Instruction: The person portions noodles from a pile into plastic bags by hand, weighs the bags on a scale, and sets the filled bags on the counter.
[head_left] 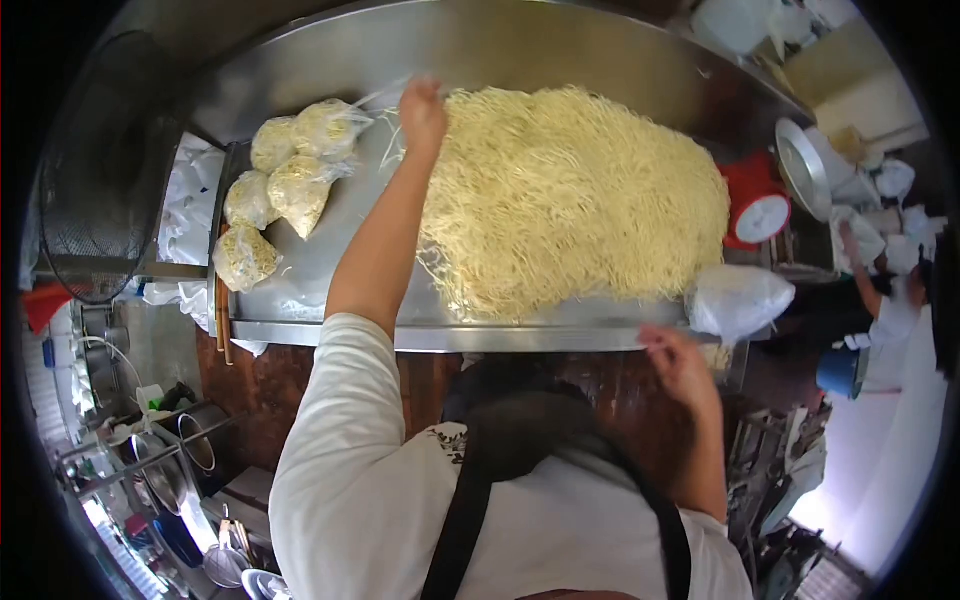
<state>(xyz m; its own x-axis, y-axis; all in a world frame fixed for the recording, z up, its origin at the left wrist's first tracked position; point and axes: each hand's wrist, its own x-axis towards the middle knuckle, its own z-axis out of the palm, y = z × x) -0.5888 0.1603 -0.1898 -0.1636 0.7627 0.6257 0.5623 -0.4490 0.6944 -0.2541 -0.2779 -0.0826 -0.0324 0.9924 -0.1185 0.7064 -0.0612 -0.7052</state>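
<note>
A wide heap of pale yellow noodles [575,200] covers much of the metal tray [345,265]. My left hand [423,115] reaches over the tray to the left edge of the heap, near its back. Its fingers are closed, and what they hold, if anything, is hidden. Thin white strips [388,140] lie beside that hand. My right hand [680,365] hangs just in front of the tray's front rim, fingers apart and nothing seen in them. Close to it, clear plastic bags [740,300] rest at the tray's right front corner. Several knotted bags of noodles [300,190] sit at the left.
A red scale [757,205] with a round white dial stands right of the noodles, beside a metal lid [803,170]. At the left is a large mesh strainer [100,200]. Another person [895,310] is at the far right, near a blue bucket [840,372].
</note>
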